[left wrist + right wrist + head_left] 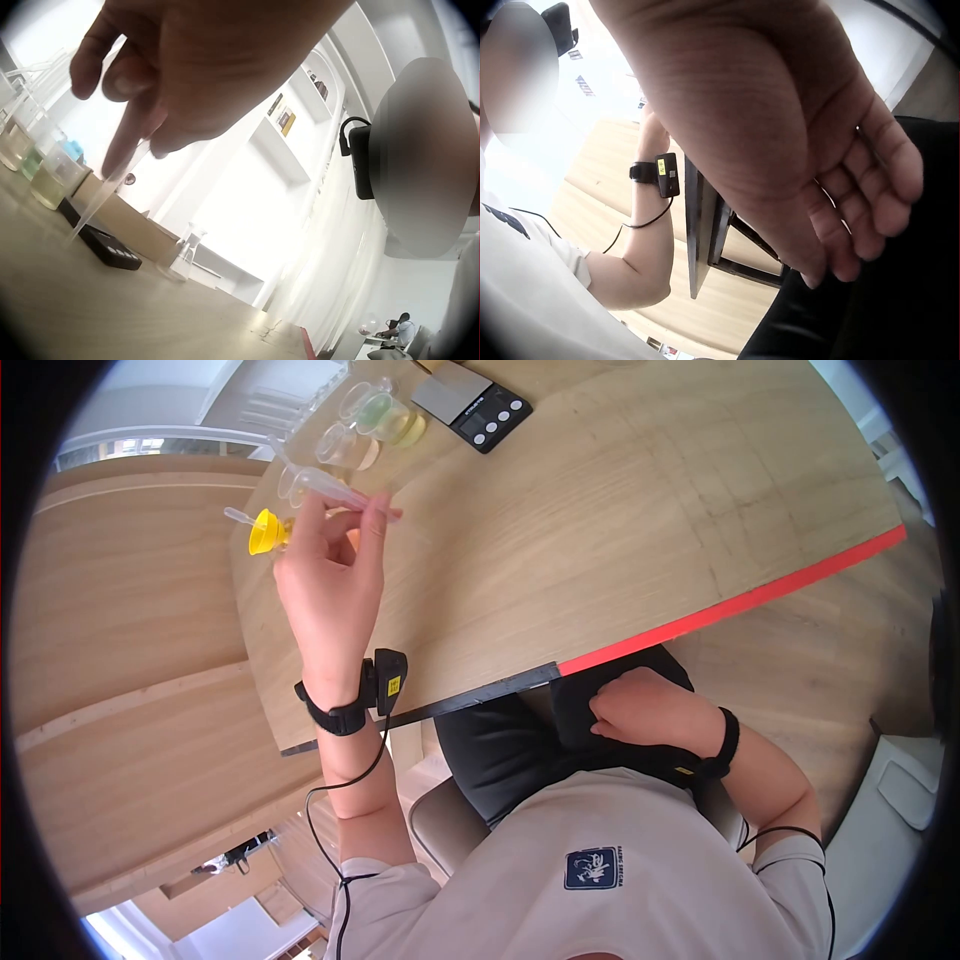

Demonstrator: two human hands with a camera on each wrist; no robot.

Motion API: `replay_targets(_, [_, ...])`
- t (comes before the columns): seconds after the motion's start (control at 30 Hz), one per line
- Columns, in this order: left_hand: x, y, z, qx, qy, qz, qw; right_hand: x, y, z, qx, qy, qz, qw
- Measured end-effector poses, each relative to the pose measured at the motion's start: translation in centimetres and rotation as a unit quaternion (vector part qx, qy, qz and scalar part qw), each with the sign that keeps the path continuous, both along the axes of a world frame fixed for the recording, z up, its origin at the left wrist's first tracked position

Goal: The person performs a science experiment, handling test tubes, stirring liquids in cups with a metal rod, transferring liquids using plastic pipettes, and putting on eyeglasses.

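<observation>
My left hand point(335, 560) pinches a translucent plastic dropper point(325, 485) between thumb and fingers, above the left part of the table. In the left wrist view the thin stem of the dropper point(97, 199) slants down toward the tabletop. Just beyond the hand are a small yellow funnel-shaped cup point(265, 533) and a clear cup point(350, 450). My right hand point(645, 705) rests on the dark-trousered lap below the table edge. Its fingers point(881, 210) are loosely bent, with nothing held, in the right wrist view.
Several clear cups stand at the far left, one with yellowish liquid point(410, 430). A black digital scale point(490, 420) lies beside them. In the left wrist view a small glass flask point(184, 255) stands past the scale. Red tape point(730, 600) runs along the table's front edge.
</observation>
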State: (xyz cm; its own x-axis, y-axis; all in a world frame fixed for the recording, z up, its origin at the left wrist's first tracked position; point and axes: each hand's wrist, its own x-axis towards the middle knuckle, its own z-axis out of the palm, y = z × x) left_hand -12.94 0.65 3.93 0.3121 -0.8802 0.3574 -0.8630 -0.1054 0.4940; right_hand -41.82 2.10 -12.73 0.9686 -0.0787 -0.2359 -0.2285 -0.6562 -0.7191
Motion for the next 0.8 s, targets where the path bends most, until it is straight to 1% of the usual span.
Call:
replay_targets(0.03, [0.0,0.0,0.0,0.0,0.0,0.0,1.0,0.0,0.0,0.0,0.005,-0.001,0.002,1.0])
replay_targets(0.1, [-0.3,-0.1,-0.2,0.07,-0.014,0.007,0.997,0.1,0.0,0.3,0.002,0.002,0.008,1.0])
replay_targets(0.13, [-0.2,-0.2,-0.4,0.07,-0.014,0.008,0.997,0.1,0.0,0.4,-0.002,0.005,0.015,1.0])
replay_targets(0.2, [0.1,-1.0,-1.4,0.015,0.017,0.008,1.0,0.1,0.2,0.2,-0.004,0.007,0.016,1.0])
replay_targets(0.23, [0.4,-1.5,-1.8,0.014,0.017,0.009,1.0,0.1,0.2,0.2,-0.004,0.01,0.015,1.0])
replay_targets(0.3, [0.9,-2.6,-2.2,-0.021,-0.028,-0.026,0.999,0.0,0.3,-0.1,-0.003,0.01,0.01,1.0])
replay_targets(0.43, [-0.1,-4.3,-2.0,-0.061,-0.043,-0.017,0.997,0.0,0.0,0.3,-0.002,0.01,0.0,1.0])
replay_targets(0.5, [-0.8,-4.4,-1.6,-0.079,0.033,-0.034,0.996,-0.1,0.0,0.1,-0.003,0.012,-0.004,1.0])
replay_targets(0.63, [0.5,-4.5,-2.5,-0.048,0.038,-0.037,0.997,-0.1,0.1,0.1,0.009,-0.001,-0.002,1.0])
replay_targets(0.7, [1.2,-4.3,-2.5,-0.025,-0.035,-0.024,0.999,0.0,0.1,0.2,0.002,-0.008,-0.007,1.0])
replay_targets(0.73, [1.2,-4.0,-2.2,-0.023,-0.034,-0.027,0.999,-0.1,0.2,0.2,-0.005,-0.014,-0.01,1.0])
replay_targets(0.8, [1.1,-3.2,-1.4,0.026,0.003,-0.01,1.0,-0.1,0.1,0.2,0.001,-0.006,-0.007,1.0])
